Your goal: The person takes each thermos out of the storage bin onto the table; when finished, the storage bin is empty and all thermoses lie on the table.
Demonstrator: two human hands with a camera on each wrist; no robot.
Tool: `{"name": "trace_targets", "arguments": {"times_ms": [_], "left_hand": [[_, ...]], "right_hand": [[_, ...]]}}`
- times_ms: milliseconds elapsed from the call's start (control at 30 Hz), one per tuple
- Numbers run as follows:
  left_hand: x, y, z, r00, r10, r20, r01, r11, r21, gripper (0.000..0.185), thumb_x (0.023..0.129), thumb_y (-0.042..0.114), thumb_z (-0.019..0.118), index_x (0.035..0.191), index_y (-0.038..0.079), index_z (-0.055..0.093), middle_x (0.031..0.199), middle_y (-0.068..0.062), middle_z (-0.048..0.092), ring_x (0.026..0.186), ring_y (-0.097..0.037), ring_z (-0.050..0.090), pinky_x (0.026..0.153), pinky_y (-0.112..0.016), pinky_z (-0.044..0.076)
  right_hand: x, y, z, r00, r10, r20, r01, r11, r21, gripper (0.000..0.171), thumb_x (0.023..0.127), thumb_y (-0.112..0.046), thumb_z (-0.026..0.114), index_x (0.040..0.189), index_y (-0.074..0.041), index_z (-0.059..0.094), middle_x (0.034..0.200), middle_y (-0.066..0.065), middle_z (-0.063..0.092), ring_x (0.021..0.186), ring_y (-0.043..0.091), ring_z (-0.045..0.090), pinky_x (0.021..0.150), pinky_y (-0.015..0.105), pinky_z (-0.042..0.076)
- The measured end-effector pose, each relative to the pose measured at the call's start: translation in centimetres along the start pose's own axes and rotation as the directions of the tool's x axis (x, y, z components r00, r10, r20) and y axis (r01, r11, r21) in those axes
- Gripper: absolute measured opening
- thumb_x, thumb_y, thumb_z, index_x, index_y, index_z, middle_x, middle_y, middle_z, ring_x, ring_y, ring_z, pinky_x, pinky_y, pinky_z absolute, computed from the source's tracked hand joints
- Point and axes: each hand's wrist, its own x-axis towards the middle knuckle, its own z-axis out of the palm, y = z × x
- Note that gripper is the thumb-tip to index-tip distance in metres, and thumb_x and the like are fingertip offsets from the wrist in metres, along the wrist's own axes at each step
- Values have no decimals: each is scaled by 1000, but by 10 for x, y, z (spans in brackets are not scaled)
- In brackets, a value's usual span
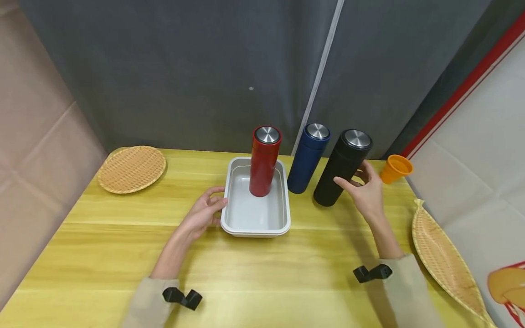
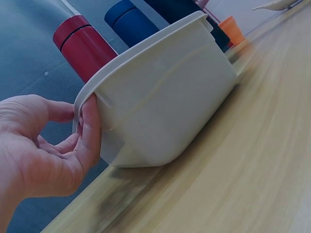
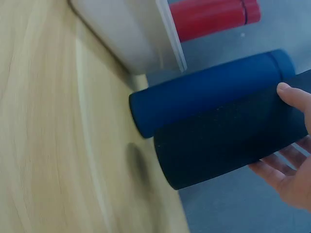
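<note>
My left hand [image 1: 203, 210] pinches the left rim of a light grey plastic tub [image 1: 254, 224], thumb above and fingers under the lip in the left wrist view. A red thermos [image 1: 264, 168] with a steel-topped lid stands upright inside the tub, toward its back. My right hand [image 1: 366, 191] grips a black thermos [image 1: 337, 175] from its right side, thumb on the near face and fingers behind. In the right wrist view, the base of the black thermos [image 3: 218, 141] shows apart from its shadow on the table. A blue thermos [image 1: 305, 159] stands between tub and black thermos.
An orange cup [image 1: 396, 169] sits at the back right, just beyond my right hand. A round woven tray [image 1: 132, 169] lies at the back left. Along the right edge is a long woven basket [image 1: 445, 255]. A dark grey panel [image 1: 184, 82] rises behind the wooden table [image 1: 254, 273].
</note>
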Motion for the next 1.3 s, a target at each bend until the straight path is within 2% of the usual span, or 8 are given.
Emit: {"name": "trace_targets", "arguments": {"times_ms": [267, 500, 800, 1133, 1300], "left_hand": [[2, -2, 1, 1000, -2, 5, 2, 1000, -11, 51, 100, 9, 52, 145, 8, 29, 130, -31, 46, 101, -36, 58, 69, -36, 58], [1, 0, 0, 1000, 0, 15, 1, 1000, -19, 51, 99, 10, 53, 144, 7, 29, 129, -30, 47, 97, -31, 60, 70, -36, 58], [1, 1, 1, 1000, 7, 30, -6, 999, -34, 51, 99, 8, 52, 144, 4, 28, 128, -29, 47, 97, -30, 61, 70, -37, 58], [2, -1, 0, 999, 19, 43, -17, 999, -39, 51, 100, 8, 51, 144, 3, 27, 127, -30, 47, 98, -31, 61, 70, -38, 58], [1, 0, -1, 999, 18, 42, -16, 999, -38, 51, 100, 8, 51, 144, 3, 27, 127, -30, 47, 98, -31, 61, 70, -38, 58]], "right_hand": [[22, 18, 2, 999, 45, -5, -45, 998, -41, 61, 80, -18, 80, 133, -10, 52, 117, 0, 55, 101, 14, 53, 81, 16, 48], [34, 12, 9, 998, 59, 17, -59, 997, -39, 63, 81, -14, 79, 134, 0, 48, 117, 6, 53, 105, 22, 52, 91, 32, 46], [38, 33, 12, 999, 40, 11, -39, 997, -63, 66, 80, -19, 80, 137, -7, 48, 122, 6, 53, 105, 18, 51, 89, 25, 45], [40, 33, 14, 999, 41, 29, -39, 997, -64, 64, 81, -17, 79, 136, -6, 48, 121, 5, 53, 106, 19, 51, 90, 27, 46], [40, 33, 16, 998, 46, 32, -44, 997, -65, 65, 81, -18, 79, 136, -6, 48, 121, 7, 53, 105, 18, 51, 93, 32, 46]]}}
